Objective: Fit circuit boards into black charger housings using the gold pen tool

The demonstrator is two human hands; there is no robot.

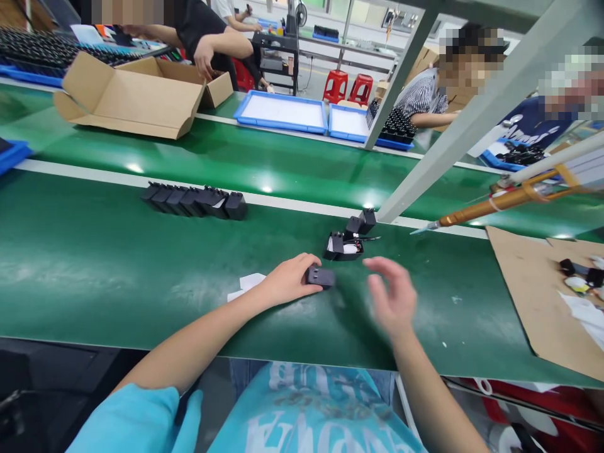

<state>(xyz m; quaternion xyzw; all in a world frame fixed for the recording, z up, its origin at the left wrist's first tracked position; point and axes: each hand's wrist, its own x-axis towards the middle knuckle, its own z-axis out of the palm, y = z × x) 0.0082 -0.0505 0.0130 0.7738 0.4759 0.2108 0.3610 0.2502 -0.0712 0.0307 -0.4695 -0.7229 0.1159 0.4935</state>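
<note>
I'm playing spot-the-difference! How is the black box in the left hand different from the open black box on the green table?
The held box looks closed, while the open box shows white material inside. The held box is gripped by the left hand; the open box sits on the green table with no hand touching it. Both boxes are black.

Your L hand point(290, 280) held a blk adapter point(321, 277) midway btwn near & far edges of the surface point(94, 264), w/ white paper point(250, 283) nearby. Your R hand point(392, 299) hung apart, half-curled. Blk blocks point(189, 201) lined the far edge, L of ctr; cardboard point(514, 277) lay twd R end.
</note>
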